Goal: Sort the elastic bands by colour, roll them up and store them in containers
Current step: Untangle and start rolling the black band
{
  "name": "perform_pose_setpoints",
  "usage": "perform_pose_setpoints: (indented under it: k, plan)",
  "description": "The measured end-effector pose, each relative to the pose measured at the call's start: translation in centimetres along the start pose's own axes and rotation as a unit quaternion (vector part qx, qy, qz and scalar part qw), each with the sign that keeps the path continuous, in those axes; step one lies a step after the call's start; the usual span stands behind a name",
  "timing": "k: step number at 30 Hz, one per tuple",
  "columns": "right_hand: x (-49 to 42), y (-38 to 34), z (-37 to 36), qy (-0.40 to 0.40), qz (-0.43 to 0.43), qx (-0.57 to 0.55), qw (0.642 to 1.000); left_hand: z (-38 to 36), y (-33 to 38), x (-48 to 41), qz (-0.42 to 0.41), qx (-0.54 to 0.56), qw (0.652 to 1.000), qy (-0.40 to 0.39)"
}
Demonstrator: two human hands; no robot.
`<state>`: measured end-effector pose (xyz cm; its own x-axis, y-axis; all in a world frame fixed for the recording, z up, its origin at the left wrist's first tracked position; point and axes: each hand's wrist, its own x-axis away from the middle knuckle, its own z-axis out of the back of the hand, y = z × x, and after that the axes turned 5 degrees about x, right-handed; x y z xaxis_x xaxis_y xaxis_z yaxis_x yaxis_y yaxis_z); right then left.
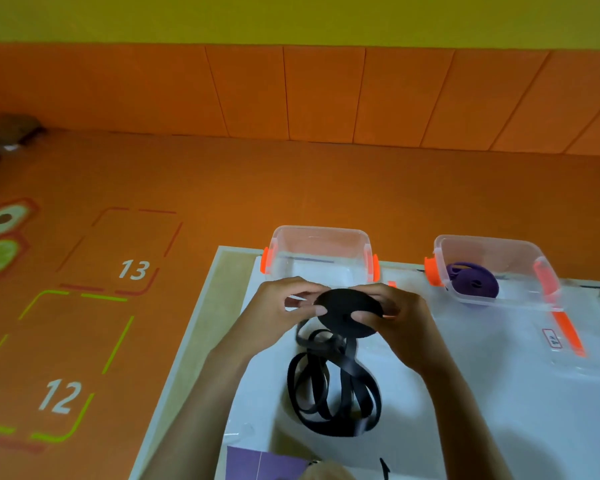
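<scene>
Two hands work on one black roll (349, 311), which we hold in the air just in front of the empty box (321, 233). Our left hand (274, 317) pinches the left edge of the roll between thumb and curled fingers. Our right hand (406, 323) grips the other side, with the thumb pressed on the flat face near the centre. To roll well, we judge that the right thumb should hold the centre firm while the left hand feeds the band flat, with a light pull, so that no twist goes in and the layers lie level. The loose band (333, 393) hangs from the roll and lies in tangled loops on the table (499, 393), further in front of the empty box and below both hands. These loops may catch, so we should free them slowly. A purple roll (471, 282) lies in a second box (489, 241), to the right of the empty box.
</scene>
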<state>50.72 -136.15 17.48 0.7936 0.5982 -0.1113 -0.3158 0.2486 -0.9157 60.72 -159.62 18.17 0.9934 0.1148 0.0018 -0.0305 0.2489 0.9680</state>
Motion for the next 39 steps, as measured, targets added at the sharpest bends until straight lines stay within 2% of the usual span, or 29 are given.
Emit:
perform_pose_setpoints:
  k: [4,9,14,18,25,29,34,39]
  plan:
    - [-1.5,0.4,0.1,-0.013,-0.018,-0.060,0.998,1.1,-0.3,-1.2,0.014,0.078,0.997,-0.012]
    - [-3.5,0.0,-0.1,-0.079,-0.051,0.006,0.996,1.5,-0.8,-2.4,0.017,0.020,0.999,0.028]
    - [-3.9,-0.1,-0.5,-0.027,-0.053,-0.012,0.998,0.2,-1.4,-2.0,-0.009,0.087,0.991,0.100]
    - [-4.1,-0.1,-1.2,0.007,-0.084,-0.087,0.993,0.7,-1.0,-2.1,-0.023,0.144,0.983,0.111]
    - [-3.3,-0.7,-2.3,-0.050,-0.110,-0.140,0.983,2.4,-0.6,-2.0,-0.035,0.050,0.996,0.072]
    - [-3.0,-1.0,-2.6,-0.039,-0.151,-0.133,0.979,2.1,-1.1,-1.7,0.008,0.074,0.995,0.069]
    - [-2.1,-0.5,-3.0,-0.027,-0.196,-0.174,0.965,2.2,-1.6,-0.8,0.016,0.148,0.987,0.061]
    - [-2.3,-0.3,-2.7,-0.039,-0.204,-0.165,0.964,1.7,-1.3,-0.9,0.009,0.114,0.992,0.061]
